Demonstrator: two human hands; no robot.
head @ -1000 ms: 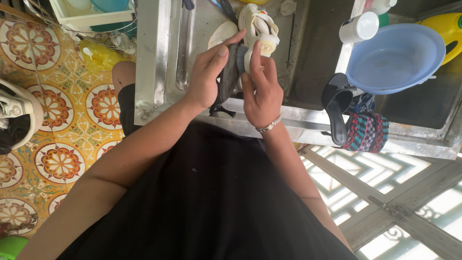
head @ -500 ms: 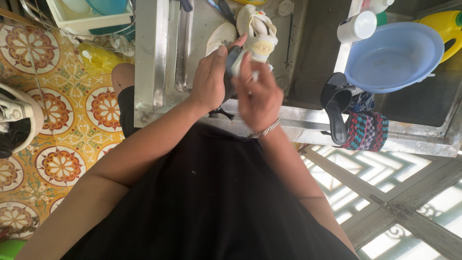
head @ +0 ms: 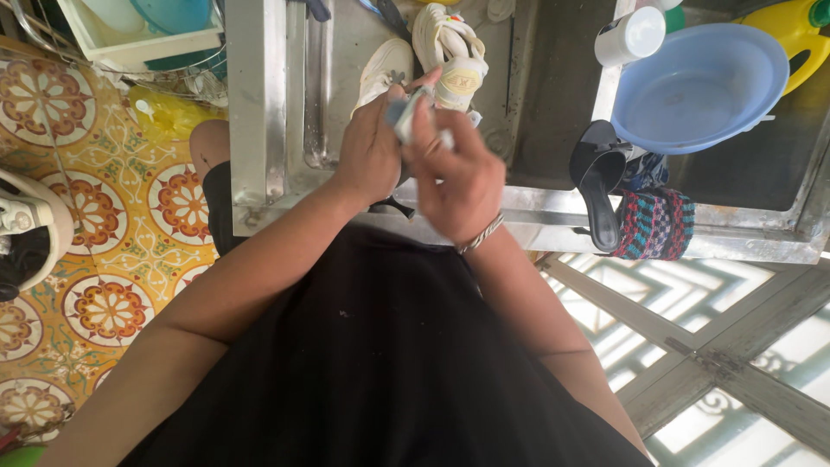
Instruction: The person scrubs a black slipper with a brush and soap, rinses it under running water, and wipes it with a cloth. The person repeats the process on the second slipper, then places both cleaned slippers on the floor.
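My left hand (head: 370, 154) and my right hand (head: 460, 180) are pressed together over the front edge of a steel sink counter (head: 259, 104). Both grip a small grey-blue object (head: 403, 111); only its upper end shows between the fingers, and its kind is unclear. The right hand is blurred and has a thin bracelet at the wrist. Just beyond the fingertips lie two white sneakers, one upright (head: 451, 45) and one partly hidden behind my left hand (head: 382, 67).
A blue plastic basin (head: 700, 82), a white cup (head: 629, 36) and a yellow jug (head: 791, 39) stand at the right. A black sandal (head: 596, 186) and a knitted multicoloured cloth (head: 653, 225) hang on the counter edge. Patterned floor tiles (head: 104, 259) lie at left.
My right hand has slid up and across the held object, so it now covers more of it. The dark strip that hung below the hands earlier is mostly hidden.
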